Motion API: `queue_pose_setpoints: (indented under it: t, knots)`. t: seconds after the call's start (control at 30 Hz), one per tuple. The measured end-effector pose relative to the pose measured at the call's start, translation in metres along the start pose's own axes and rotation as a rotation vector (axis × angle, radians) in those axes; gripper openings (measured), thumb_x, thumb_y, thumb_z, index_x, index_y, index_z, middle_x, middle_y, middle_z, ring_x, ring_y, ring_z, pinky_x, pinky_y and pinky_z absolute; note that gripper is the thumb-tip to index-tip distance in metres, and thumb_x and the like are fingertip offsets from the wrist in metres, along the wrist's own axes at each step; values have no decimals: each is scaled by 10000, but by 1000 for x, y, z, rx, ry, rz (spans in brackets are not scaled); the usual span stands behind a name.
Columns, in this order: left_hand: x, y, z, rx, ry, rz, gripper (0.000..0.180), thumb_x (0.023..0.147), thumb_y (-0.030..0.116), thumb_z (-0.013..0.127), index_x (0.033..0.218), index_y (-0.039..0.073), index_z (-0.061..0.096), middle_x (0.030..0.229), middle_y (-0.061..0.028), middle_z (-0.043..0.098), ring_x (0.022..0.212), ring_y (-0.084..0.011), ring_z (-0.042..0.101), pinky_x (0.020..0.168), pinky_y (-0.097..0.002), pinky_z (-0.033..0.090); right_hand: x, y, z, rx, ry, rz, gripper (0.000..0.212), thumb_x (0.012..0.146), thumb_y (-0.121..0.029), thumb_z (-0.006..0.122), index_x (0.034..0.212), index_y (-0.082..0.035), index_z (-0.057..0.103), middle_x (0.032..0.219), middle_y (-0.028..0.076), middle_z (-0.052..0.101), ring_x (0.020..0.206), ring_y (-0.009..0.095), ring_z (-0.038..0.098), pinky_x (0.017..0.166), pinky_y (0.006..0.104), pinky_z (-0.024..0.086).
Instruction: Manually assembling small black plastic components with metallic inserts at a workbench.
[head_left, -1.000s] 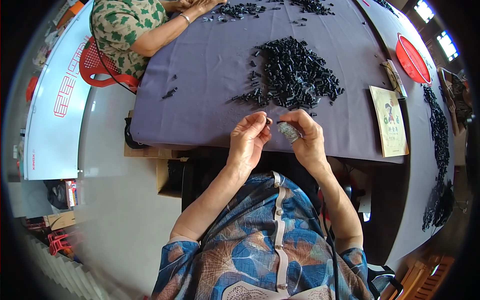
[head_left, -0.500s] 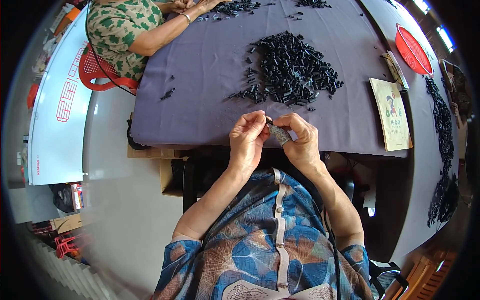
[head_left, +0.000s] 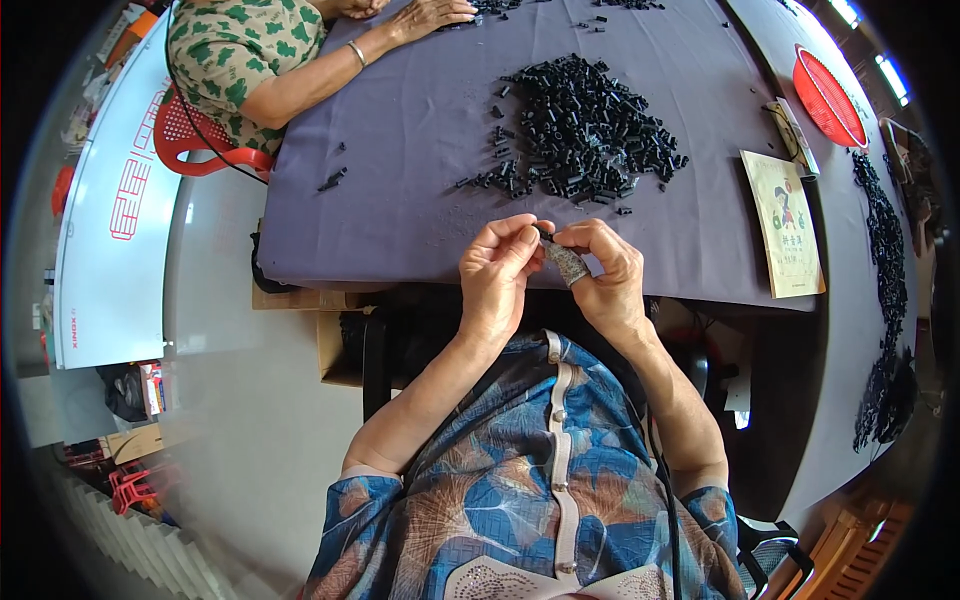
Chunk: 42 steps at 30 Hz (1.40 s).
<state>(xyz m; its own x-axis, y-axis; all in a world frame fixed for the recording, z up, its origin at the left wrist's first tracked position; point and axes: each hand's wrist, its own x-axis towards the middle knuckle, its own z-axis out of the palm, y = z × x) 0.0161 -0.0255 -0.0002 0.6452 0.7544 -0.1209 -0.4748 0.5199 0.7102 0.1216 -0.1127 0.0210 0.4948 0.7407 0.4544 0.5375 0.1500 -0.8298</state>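
Purple table (head_left: 400, 200): both hands pinch small black piece (head_left: 543, 234).

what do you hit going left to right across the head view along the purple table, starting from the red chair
red plastic chair → co-worker's forearm → heap of small black parts → yellow booklet → red basket → strip of black parts

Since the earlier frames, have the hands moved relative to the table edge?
No. Left hand and right hand sit together at the table's near edge below the black pile, as before.
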Motion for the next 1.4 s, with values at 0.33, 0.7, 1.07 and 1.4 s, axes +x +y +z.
queue_pose_setpoints:
  t: [0.33,0.7,1.07,1.4]
  knots:
    - [-2,0,1,97,3,81,123,882,14,627,1001,40,645,937,-83,687,727,-81,575,661,-204,465,0,-3,-2,-133,1,-144,382,580,166,547,903,-32,596,859,119,615,775,331,618,650,373,506]
    - [-3,-2,-3,243,-1,134,136,891,34,623,1024,31,647,912,-71,672,731,-83,572,665,-214,464,1,-1,-2,-338,-58,-350,342,597,128,600,898,-35,586,891,97,608,813,293,605,687,369,503]
    - [2,8,0,-52,-54,-92,345,888,30,628,1208,44,499,889,-59,635,735,-87,550,690,-226,461,5,-2,-4,30,-53,-18,338,696,-5,734,997,-31,582,885,77,598,733,205,585,656,308,493]
    - [0,14,5,-70,-216,-199,412,873,20,638,1246,35,462,913,-86,627,855,-141,611,796,-272,515,9,-3,-11,187,-172,26,350,697,-77,790,994,-32,610,974,43,589,749,139,527,657,272,467]
